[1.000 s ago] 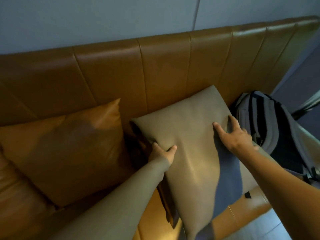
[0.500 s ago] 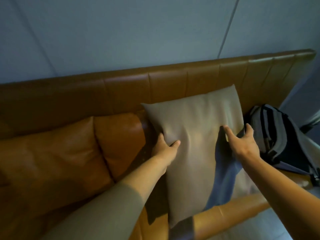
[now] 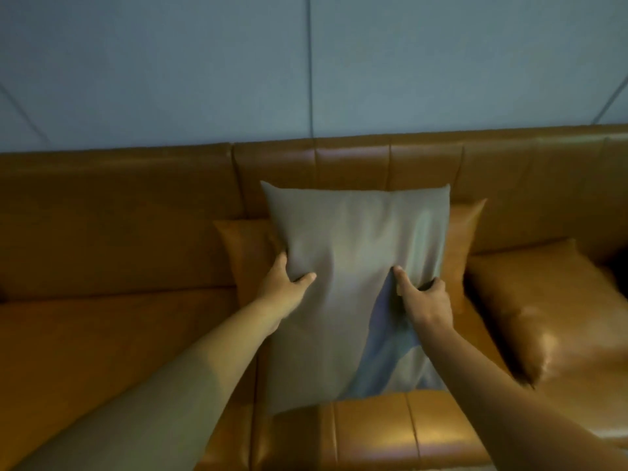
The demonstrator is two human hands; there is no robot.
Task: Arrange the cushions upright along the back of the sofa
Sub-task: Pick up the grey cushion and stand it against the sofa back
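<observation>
A grey-beige cushion (image 3: 353,253) is held upright in front of the brown leather sofa back (image 3: 136,185). My left hand (image 3: 283,290) grips its left edge, thumb on the front. My right hand (image 3: 424,300) pinches its right side, creasing the fabric. Behind it a brown leather cushion (image 3: 464,239) leans against the sofa back, showing on both sides of the grey one. Another brown cushion (image 3: 557,300) lies tilted on the seat at the right.
The sofa seat (image 3: 102,351) stretches out to the left. A grey-blue panelled wall (image 3: 306,62) rises behind the sofa. The seat's front edge (image 3: 373,433) runs below the held cushion.
The cushion has gone from slanted to upright and square to the sofa back. The view has swung left along the sofa, so the striped backpack is out of sight and brown cushions now appear behind and right.
</observation>
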